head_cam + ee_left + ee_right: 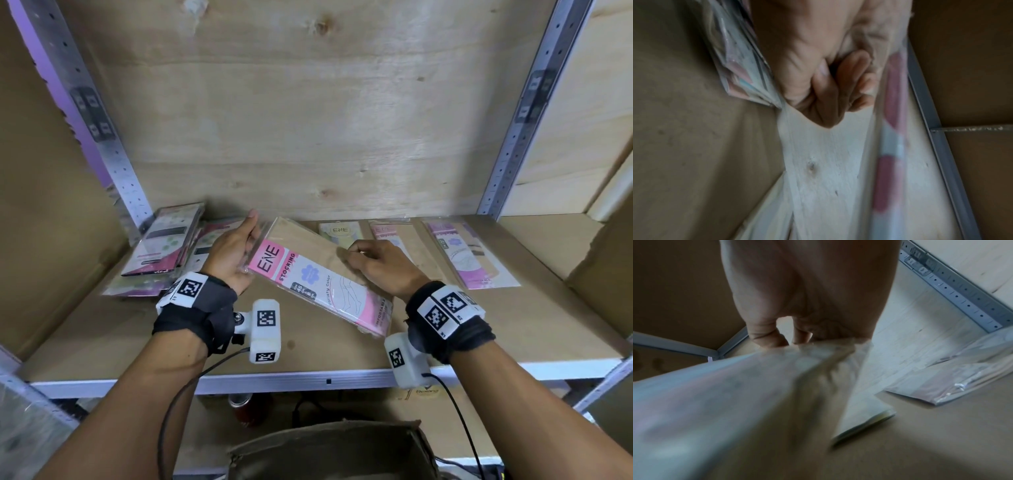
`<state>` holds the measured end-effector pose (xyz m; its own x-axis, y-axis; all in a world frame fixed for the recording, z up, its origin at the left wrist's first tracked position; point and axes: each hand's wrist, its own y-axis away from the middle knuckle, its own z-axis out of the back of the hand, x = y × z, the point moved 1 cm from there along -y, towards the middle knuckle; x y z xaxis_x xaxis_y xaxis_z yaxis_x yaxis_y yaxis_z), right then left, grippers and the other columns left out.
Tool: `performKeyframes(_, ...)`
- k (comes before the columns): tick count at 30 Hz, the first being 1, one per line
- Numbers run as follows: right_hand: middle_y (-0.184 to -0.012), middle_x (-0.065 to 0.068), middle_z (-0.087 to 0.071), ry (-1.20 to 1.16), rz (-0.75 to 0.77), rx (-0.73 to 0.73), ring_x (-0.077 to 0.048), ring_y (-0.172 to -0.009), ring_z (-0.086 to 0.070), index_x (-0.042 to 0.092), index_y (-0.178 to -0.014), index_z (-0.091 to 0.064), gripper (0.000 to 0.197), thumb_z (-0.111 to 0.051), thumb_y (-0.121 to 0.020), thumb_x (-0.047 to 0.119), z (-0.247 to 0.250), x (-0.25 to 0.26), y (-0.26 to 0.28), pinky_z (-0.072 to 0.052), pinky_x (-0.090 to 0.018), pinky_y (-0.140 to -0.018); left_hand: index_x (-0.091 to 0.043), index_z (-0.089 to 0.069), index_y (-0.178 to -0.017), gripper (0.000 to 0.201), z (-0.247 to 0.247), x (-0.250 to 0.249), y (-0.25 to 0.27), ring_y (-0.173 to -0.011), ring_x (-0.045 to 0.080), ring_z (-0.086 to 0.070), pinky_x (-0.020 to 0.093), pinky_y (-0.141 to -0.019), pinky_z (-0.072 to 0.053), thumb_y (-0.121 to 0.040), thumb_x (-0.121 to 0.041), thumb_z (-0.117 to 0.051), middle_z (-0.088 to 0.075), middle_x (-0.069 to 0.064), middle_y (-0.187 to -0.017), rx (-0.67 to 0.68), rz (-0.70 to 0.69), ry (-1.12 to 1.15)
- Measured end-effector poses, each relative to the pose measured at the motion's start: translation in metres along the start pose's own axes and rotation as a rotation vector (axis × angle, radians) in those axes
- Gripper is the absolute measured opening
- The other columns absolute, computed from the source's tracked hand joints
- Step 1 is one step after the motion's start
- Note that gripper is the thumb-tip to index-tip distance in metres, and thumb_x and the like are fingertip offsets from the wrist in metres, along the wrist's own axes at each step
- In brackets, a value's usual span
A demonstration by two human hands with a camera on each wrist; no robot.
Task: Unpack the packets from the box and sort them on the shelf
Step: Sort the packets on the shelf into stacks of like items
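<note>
At mid-frame the pink packet (318, 284) is held slantwise over the shelf (479, 329), pinched in the curled grip of the left hand (233, 255) and the right hand (378, 263), probably for matching against the laid-out packets (469, 255) at right.

Open shelf board (137, 337) in front; packet pile (164, 246) left, flat packets (469, 255) behind
</note>
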<state>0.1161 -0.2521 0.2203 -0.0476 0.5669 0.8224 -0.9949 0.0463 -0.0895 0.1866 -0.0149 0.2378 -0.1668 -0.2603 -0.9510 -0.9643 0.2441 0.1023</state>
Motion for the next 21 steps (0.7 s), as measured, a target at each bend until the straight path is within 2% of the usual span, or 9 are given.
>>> performKeyframes(2,-0.047,0.017,-0.056,-0.001,0.0,0.001,0.0,-0.047,-0.05,0.024,-0.066,-0.057,0.041,-0.057,-0.093,0.055,0.001,0.001,0.0,-0.039,-0.023,-0.065,-0.019,-0.057,-0.081,0.03,-0.002,0.001,0.001,-0.042,0.012,-0.047,0.023,-0.046,-0.042,-0.099,-0.043,-0.053,-0.049,-0.003,-0.051,0.01,0.003,0.033)
performKeyframes(5,-0.048,0.015,-0.057,-0.004,0.011,0.002,0.002,-0.044,-0.05,0.025,-0.066,-0.058,0.04,-0.057,-0.093,0.054,0.003,0.001,0.0,-0.039,-0.023,-0.064,-0.019,-0.062,-0.095,0.024,0.0,0.003,-0.002,-0.036,0.008,-0.05,0.016,-0.039,-0.044,-0.1,-0.04,-0.052,-0.053,-0.004,-0.047,0.0,0.012,0.015)
performKeyframes(7,-0.049,0.013,-0.057,0.013,0.015,-0.001,0.0,-0.044,-0.05,0.025,-0.067,-0.058,0.04,-0.057,-0.093,0.055,0.003,0.001,0.001,-0.04,-0.023,-0.063,-0.013,-0.063,-0.101,0.03,0.005,0.005,-0.006,-0.046,0.011,-0.052,0.022,-0.047,-0.045,-0.099,-0.041,-0.054,-0.057,-0.003,-0.057,0.058,0.008,-0.005)
performKeyframes(9,-0.049,0.012,-0.057,0.025,0.011,-0.001,-0.001,-0.043,-0.05,0.025,-0.068,-0.059,0.039,-0.057,-0.093,0.055,0.005,-0.001,0.002,-0.041,-0.022,-0.062,-0.012,-0.066,-0.111,0.033,0.009,0.007,-0.009,-0.062,0.016,-0.057,0.028,-0.057,-0.044,-0.099,-0.04,-0.055,-0.064,0.001,-0.076,0.023,-0.033,-0.111)
performKeyframes(12,-0.049,0.011,-0.056,0.012,0.011,-0.015,-0.003,-0.043,-0.048,0.024,-0.067,-0.061,0.039,-0.061,-0.09,0.054,0.006,-0.003,0.004,-0.043,-0.022,-0.06,-0.022,-0.067,-0.083,0.03,0.014,0.01,-0.013,-0.061,0.017,-0.066,0.027,-0.055,-0.05,-0.099,-0.045,-0.054,-0.068,0.001,-0.075,-0.079,-0.097,-0.273)
performKeyframes(15,-0.049,0.012,-0.058,0.035,0.021,-0.018,-0.002,-0.044,-0.051,0.026,-0.065,-0.061,0.038,-0.061,-0.09,0.055,0.007,-0.002,0.005,-0.047,-0.024,-0.062,-0.026,-0.059,-0.058,0.048,0.019,0.012,-0.013,-0.055,0.017,-0.051,0.024,-0.05,-0.039,-0.097,-0.053,-0.052,-0.054,0.0,-0.058,-0.145,-0.161,-0.447)
performKeyframes(17,-0.049,0.011,-0.059,0.036,0.028,-0.019,-0.003,-0.045,-0.053,0.026,-0.066,-0.061,0.038,-0.061,-0.09,0.055,0.008,-0.002,0.006,-0.049,-0.025,-0.062,-0.028,-0.055,-0.051,0.054,0.02,0.014,-0.012,-0.048,0.013,-0.043,0.021,-0.045,-0.033,-0.097,-0.056,-0.048,-0.047,-0.007,-0.05,-0.153,-0.206,-0.54)
performKeyframes(19,-0.05,0.01,-0.059,0.043,0.037,-0.029,-0.004,-0.046,-0.054,0.026,-0.066,-0.062,0.037,-0.061,-0.09,0.054,0.009,-0.002,0.005,-0.049,-0.026,-0.063,-0.029,-0.052,-0.049,0.058,0.02,0.014,-0.01,-0.044,0.012,-0.042,0.023,-0.048,-0.031,-0.098,-0.057,-0.044,-0.044,-0.009,-0.046,-0.17,-0.239,-0.631)
performKeyframes(21,-0.05,0.011,-0.06,0.058,0.046,-0.036,-0.001,-0.046,-0.053,0.027,-0.066,-0.062,0.036,-0.061,-0.09,0.053,0.009,-0.002,0.004,-0.049,-0.025,-0.064,-0.028,-0.053,-0.052,0.056,0.021,0.014,-0.01,-0.048,0.013,-0.047,0.026,-0.054,-0.036,-0.096,-0.061,-0.044,-0.047,-0.005,-0.05,-0.186,-0.237,-0.654)
